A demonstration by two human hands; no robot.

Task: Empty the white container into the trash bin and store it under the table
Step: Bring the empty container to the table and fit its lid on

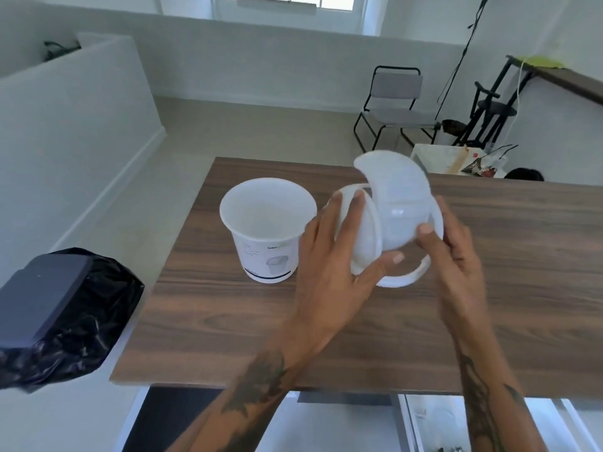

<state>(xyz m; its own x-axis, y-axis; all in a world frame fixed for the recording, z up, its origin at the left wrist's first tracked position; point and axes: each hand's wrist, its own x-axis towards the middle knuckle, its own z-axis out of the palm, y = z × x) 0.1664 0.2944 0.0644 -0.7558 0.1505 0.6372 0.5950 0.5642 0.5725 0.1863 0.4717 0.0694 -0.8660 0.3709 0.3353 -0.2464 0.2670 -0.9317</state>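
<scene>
A white container [267, 236] stands upright and open on the wooden table [326, 337], left of my hands; its inside looks empty. Its white swing lid [398, 203], a ring with a tilted flap, is held just above the table to the right of the container. My left hand [332, 256] grips the lid's left rim with the thumb under the flap. On the lid's right side, my right hand [456, 256] holds the ring, its thumb pressing the flap. A trash bin [55, 308] with a dark lid and black bag stands on the floor left of the table.
A black-framed chair [394, 106] stands beyond the table on the floor. A white box [456, 158] with scraps sits past the table's far right edge, beside black stands. A low white wall [75, 109] runs along the left.
</scene>
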